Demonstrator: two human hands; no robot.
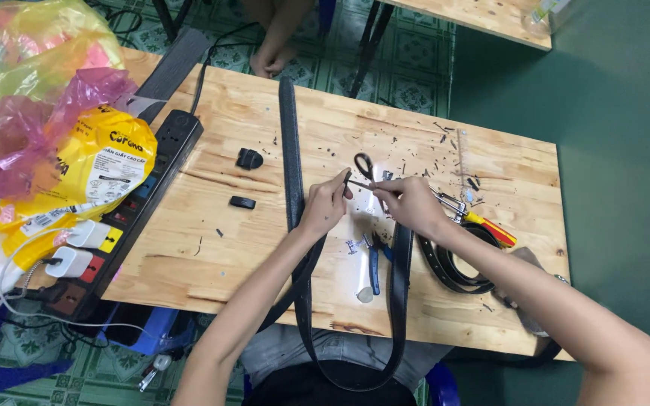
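I look down on a wooden table. My left hand and my right hand meet near the middle of it, and both pinch one thin dark strip between fingertips – the left at its left end, the right at its right end. The strip lies almost level, its long axis going left to right between the two hands, so neither hand is nearer. Just behind it lie black scissors. A long black belt runs away from me along the table, just left of my left hand. A coiled belt and a yellow-handled tool rest just beside my right wrist – blue-handled pliers are below the hands.
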